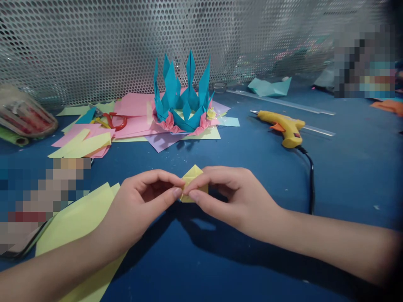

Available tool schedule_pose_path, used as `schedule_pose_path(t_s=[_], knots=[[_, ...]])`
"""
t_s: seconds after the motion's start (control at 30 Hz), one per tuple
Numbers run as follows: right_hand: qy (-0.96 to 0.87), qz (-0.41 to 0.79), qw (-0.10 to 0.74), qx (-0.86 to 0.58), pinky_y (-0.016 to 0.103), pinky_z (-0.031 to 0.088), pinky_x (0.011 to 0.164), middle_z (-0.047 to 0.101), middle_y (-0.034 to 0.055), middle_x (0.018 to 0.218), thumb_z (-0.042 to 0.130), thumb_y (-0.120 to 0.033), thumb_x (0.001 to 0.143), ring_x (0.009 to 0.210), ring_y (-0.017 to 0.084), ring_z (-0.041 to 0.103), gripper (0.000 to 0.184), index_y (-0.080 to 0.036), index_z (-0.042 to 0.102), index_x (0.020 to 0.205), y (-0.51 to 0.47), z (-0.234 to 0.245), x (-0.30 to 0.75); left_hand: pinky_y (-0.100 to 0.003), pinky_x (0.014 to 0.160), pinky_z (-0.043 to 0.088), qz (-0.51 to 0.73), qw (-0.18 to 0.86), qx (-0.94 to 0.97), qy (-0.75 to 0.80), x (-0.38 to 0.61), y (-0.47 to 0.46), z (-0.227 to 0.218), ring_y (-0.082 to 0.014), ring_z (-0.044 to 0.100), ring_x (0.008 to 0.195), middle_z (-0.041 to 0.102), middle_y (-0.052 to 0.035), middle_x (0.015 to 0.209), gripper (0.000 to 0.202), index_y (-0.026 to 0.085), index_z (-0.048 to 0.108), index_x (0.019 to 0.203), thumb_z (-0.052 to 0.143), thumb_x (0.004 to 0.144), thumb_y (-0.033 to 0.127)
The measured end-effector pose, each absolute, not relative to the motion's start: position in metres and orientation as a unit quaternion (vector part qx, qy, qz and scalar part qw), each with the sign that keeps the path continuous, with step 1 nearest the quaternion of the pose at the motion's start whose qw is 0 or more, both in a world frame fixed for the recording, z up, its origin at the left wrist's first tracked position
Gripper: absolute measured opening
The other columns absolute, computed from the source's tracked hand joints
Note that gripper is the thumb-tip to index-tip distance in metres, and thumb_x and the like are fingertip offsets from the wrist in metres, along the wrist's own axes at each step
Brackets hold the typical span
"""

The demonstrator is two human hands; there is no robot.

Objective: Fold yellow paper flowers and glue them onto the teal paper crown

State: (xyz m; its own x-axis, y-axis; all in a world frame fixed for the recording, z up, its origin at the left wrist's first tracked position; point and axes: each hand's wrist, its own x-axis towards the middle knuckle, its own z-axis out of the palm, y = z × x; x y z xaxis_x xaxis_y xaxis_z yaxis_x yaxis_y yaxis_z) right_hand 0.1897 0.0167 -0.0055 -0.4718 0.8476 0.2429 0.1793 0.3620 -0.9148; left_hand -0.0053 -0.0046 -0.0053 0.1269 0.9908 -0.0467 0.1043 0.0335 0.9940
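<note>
Between my two hands a small folded piece of yellow paper (194, 173) is held up above the blue table, its pointed corner facing away from me and crease lines showing. My left hand (141, 201) pinches its left edge between thumb and forefinger. From the other side my right hand (234, 195) pinches the same paper, its fingertips covering the middle and close to the left thumb. Beyond the hands stands a folded paper piece with tall blue points (189, 113) and a pink ruffled base.
A yellow glue gun (280, 123) with a black cord lies at the right, near clear glue sticks (283, 102). Red-handled scissors (118, 121) rest on coloured paper at the left. Yellow sheets (82, 218) lie under my left forearm. A perforated metal panel (110, 46) closes the back.
</note>
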Motion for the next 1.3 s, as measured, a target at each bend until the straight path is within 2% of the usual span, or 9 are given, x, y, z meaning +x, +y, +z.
schedule_pose_path(t_s=[0.17,0.5,0.73,0.87,1.03,1.2,1.3], knots=[[-0.726,0.466,0.347,-0.367,0.022,0.048,0.06,0.069,0.0017,0.073,0.065,-0.026,0.087,0.064,0.011,0.06,0.017,-0.016,0.076,0.08,0.0166,-0.0068,0.1906,-0.005,0.069,0.052,0.433,0.511,0.553,0.495,-0.0015,-0.0056,0.0005,-0.0053,0.07,0.072,0.076,0.0093,0.075,0.016,0.029,0.078,0.074,0.078,0.072,0.013],[-0.721,0.48,0.355,-0.352,0.019,0.049,0.063,0.069,0.0008,0.073,0.066,-0.02,0.085,0.067,0.01,0.062,0.012,-0.016,0.077,0.08,0.0161,-0.0077,0.1923,-0.007,0.075,0.054,0.445,0.516,0.562,0.47,-0.0037,-0.0068,-0.0026,-0.0071,0.072,0.08,0.077,0.0077,0.082,0.026,0.03,0.08,0.079,0.073,0.074,0.005],[-0.727,0.472,0.362,-0.345,0.019,0.05,0.064,0.071,0.0014,0.076,0.067,-0.018,0.085,0.069,0.01,0.063,0.012,-0.016,0.077,0.081,0.0172,-0.0073,0.192,-0.006,0.071,0.054,0.467,0.549,0.52,0.457,-0.0052,-0.0049,-0.0076,-0.0058,0.072,0.076,0.079,0.0085,0.083,0.024,0.036,0.081,0.084,0.074,0.082,0.013],[-0.706,0.502,0.359,-0.346,0.019,0.051,0.065,0.072,0.0013,0.079,0.067,-0.019,0.084,0.069,0.01,0.063,0.009,-0.016,0.076,0.083,0.0169,-0.0078,0.1912,-0.006,0.072,0.053,0.467,0.523,0.533,0.474,-0.0051,-0.0051,-0.0064,-0.006,0.071,0.077,0.078,0.008,0.083,0.026,0.035,0.082,0.081,0.074,0.079,0.009],[-0.654,0.56,0.377,-0.341,0.018,0.05,0.058,0.067,-0.0024,0.073,0.07,-0.021,0.083,0.06,0.008,0.057,0.004,-0.018,0.066,0.083,0.0161,-0.011,0.1908,-0.006,0.07,0.052,0.45,0.512,0.563,0.467,-0.0058,-0.0068,-0.005,-0.0052,0.068,0.074,0.073,0.0074,0.079,0.031,0.035,0.082,0.083,0.072,0.077,0.006],[-0.604,0.609,0.391,-0.334,0.017,0.047,0.054,0.067,-0.0044,0.074,0.071,-0.017,0.082,0.061,0.009,0.063,0.026,-0.023,0.049,0.093,0.0154,-0.0121,0.1898,-0.01,0.078,0.055,0.446,0.526,0.536,0.486,-0.0071,-0.0086,-0.0052,-0.0087,0.071,0.088,0.076,0.0066,0.092,0.037,0.039,0.08,0.098,0.079,0.074,0.01],[-0.577,0.633,0.395,-0.332,0.018,0.048,0.053,0.069,-0.0046,0.073,0.071,-0.017,0.082,0.061,0.011,0.066,0.033,-0.025,0.045,0.101,0.0149,-0.011,0.1886,-0.012,0.074,0.057,0.43,0.534,0.527,0.503,-0.0074,-0.0094,-0.0045,-0.0115,0.072,0.085,0.076,0.0045,0.091,0.034,0.034,0.077,0.101,0.083,0.073,0.017]])
